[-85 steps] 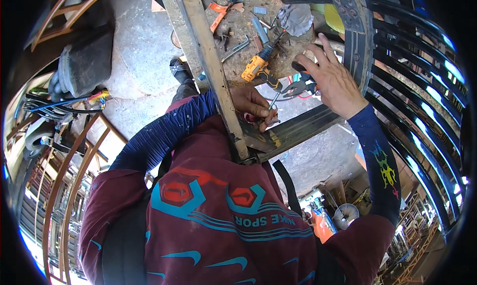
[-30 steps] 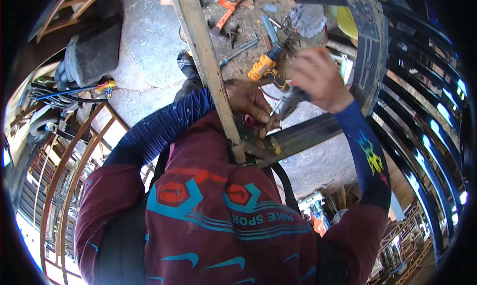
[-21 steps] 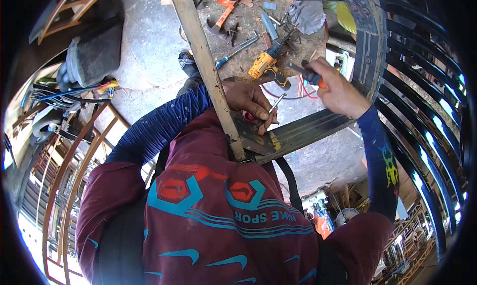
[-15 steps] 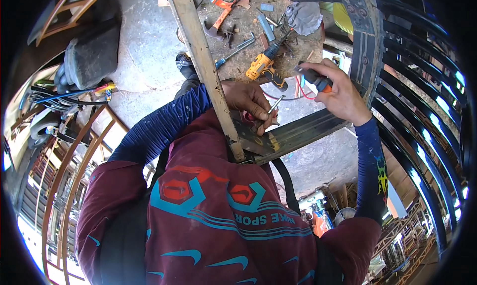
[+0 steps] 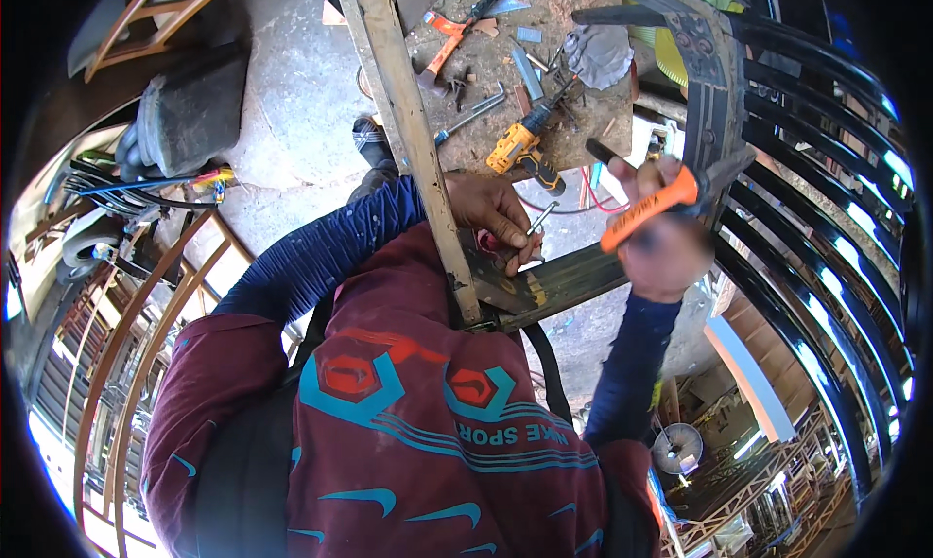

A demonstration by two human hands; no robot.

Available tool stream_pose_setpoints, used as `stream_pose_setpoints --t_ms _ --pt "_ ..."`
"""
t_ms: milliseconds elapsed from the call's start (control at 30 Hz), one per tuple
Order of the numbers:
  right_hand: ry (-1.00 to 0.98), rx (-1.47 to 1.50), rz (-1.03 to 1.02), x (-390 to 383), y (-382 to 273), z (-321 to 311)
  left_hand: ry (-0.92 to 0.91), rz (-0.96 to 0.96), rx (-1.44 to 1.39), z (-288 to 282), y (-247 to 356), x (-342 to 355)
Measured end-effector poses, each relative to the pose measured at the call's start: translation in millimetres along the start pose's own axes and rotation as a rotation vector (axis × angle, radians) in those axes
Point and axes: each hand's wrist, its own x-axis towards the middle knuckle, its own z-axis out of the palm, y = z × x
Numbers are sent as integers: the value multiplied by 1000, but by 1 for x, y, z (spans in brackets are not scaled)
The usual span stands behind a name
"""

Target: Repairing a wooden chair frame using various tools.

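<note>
My left hand [image 5: 493,218] is closed at the inner side of a wooden bar [image 5: 413,111], pinching a slim, shiny metal rod [image 5: 545,216] whose tip points up and away. Something reddish shows under its fingers, too hidden to name. Below that hand runs a dark, worn frame rail [image 5: 573,291], joined to the bar at a corner near my body. Raised over the rail's right part, my right hand [image 5: 671,266] grips an orange-handled tool [image 5: 649,208] with a dark grey head. Motion blurs this hand, and a black piece also sticks up by its fingers.
Past the frame lie a yellow cordless drill [image 5: 520,148], an orange hammer [image 5: 449,48], a socket wrench [image 5: 471,113] and a grey rag [image 5: 598,54]. Glossy black slats [image 5: 807,208] curve along the right. A dark container [image 5: 194,106] stands at the left.
My right hand has swung nearer to me and turned, bringing the orange handle into plain sight. The left hand keeps its pinch on the rod, and the view has shifted slightly.
</note>
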Motion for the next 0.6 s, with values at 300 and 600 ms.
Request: stream_pose_setpoints --t_ms 300,600 --pt "87 8 34 -42 27 3 30 26 -35 1 -7 -3" --pt "-2 -211 -119 -21 30 22 6 -16 -9 -4 -9 -1"
